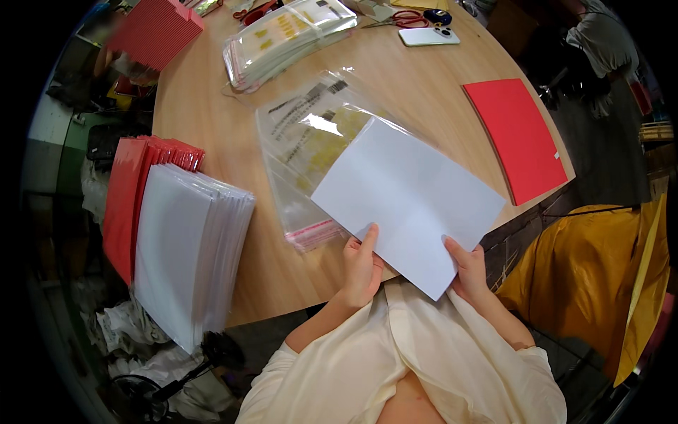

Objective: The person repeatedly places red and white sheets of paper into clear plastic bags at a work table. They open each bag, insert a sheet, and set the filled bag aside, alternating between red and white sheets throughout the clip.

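A blank white sheet of paper (417, 194), perhaps more than one layer thick, is held tilted above the table's near edge. My left hand (362, 267) grips its lower left edge, thumb on top and fingers beneath. At the near right edge, my right hand (467, 268) pinches it the same way. Beneath and beyond the sheet lie clear plastic bags (281, 159) with dark print, yellow patterns and a pink-edged strip. The sheet covers part of them.
At the left stand white wrapped packs (173, 237) and red packs (121, 205). A red flat sheet (515, 138) lies right. Farther back are bundled plastic bags (289, 39), a phone (429, 37), scissors (406, 19) and a red ridged stack (159, 32). Yellow cloth (579, 275) hangs beside the table (275, 283).
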`<state>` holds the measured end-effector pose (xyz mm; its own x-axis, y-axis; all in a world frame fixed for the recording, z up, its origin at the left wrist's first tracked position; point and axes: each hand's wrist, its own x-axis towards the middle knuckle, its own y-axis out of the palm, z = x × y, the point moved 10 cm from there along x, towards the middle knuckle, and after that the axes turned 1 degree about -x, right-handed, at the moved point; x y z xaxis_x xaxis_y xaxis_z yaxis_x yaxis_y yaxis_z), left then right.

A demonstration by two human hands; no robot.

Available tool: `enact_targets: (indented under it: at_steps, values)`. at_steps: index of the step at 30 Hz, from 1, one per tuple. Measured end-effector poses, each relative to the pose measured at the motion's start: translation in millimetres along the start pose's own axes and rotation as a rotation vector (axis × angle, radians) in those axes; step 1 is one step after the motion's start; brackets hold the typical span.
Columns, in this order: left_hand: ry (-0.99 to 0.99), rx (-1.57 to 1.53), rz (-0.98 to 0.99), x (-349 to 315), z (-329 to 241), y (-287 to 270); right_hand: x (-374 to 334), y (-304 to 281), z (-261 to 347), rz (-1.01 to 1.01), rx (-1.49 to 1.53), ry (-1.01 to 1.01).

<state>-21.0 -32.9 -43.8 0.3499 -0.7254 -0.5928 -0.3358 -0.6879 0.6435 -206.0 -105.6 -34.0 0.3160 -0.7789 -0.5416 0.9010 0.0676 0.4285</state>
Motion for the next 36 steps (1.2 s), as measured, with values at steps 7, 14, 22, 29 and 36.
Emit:
enact_targets:
  at_steps: [7, 14, 22, 29, 36]
  values:
    - [-0.002, 0.024, -0.008, 9.1, -6.5, -9.0, 13.9, 30.4, 14.7, -0.007, -0.258, -0.161]
    - [-0.013, 0.088, -0.003, 10.4, -20.5, -13.1, 13.0, 45.2, 16.0, 0.145, -0.336, 0.121]
    - [-0.113, 0.236, 0.145, 9.5, -16.5, -14.9, 23.7, 61.4, 2.4, 0.228, -0.333, 0.159]
    - [-0.122, 0.271, 0.276, -11.1, -30.9, 21.5, 39.5, 71.4, -16.8, 0.215, -0.206, 0.185]
    - [0.107, 0.661, 0.118, -23.0, -51.9, -41.7, 38.1, 94.5, -43.5, 0.208, -0.209, 0.188]
